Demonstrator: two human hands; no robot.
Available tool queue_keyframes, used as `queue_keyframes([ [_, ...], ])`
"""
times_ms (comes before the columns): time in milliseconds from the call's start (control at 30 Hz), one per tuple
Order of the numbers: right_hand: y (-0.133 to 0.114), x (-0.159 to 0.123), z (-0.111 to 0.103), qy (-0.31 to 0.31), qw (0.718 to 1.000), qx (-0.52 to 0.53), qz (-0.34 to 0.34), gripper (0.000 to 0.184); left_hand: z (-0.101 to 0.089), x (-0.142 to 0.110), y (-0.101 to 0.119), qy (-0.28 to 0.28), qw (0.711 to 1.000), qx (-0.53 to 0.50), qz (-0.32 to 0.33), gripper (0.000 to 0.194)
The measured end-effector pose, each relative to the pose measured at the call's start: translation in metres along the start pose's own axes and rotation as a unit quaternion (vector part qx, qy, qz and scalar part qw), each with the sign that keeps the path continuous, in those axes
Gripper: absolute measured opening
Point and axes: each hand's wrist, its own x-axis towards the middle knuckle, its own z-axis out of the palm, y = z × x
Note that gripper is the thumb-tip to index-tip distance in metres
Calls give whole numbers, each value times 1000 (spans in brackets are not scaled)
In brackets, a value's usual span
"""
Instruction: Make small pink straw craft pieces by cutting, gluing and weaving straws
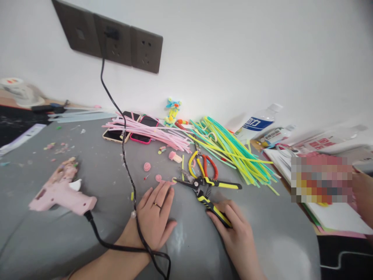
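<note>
Black-and-yellow pliers (197,183) sit at the table's (201,243) middle, handles spread, tips just beside your left grip (153,221); that lies flat, fingers extended, no visible hold. Your right grip (237,227) is closed round the lower handle only. Best technique: clear your left fingertips, gather both handles, squeeze evenly. Count: glue gun (68,196), 1; phones (149,122), 2; red-and-yellow tool (215,164), 1; pink stems (159,133), uncountable.

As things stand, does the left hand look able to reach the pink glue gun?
Probably yes: the left hand rests open, with bare table towards the glue gun, though the black cable crossing its wrist may hinder it.
</note>
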Motion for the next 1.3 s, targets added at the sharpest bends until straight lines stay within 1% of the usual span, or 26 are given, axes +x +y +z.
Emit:
queue_keyframes([
  [233, 1, 0, 0, -7, 1000, -10, -7, 10, 1, 0, 0, -5, 1000, -4, 0, 60],
  [433, 0, -4, 3, 7, 1000, -15, 7, 11, 3, -2, -1, -3, 1000, -14, -2, 61],
  [867, -5, -3, 4, 23, 999, -23, 2, 7, 2, -2, 0, -7, 1000, -10, -5, 61],
  [1033, -4, -2, 5, 11, 999, -27, 13, 15, 2, -2, -1, -9, 1000, -11, -5, 61],
  [1167, -4, -2, 6, 22, 999, -34, 15, 20, 0, -2, -1, -8, 1000, -7, 1, 61],
  [1300, -6, 0, 2, 52, 998, -35, 17, 17, 1, -3, 2, 5, 1000, 3, -4, 58],
])
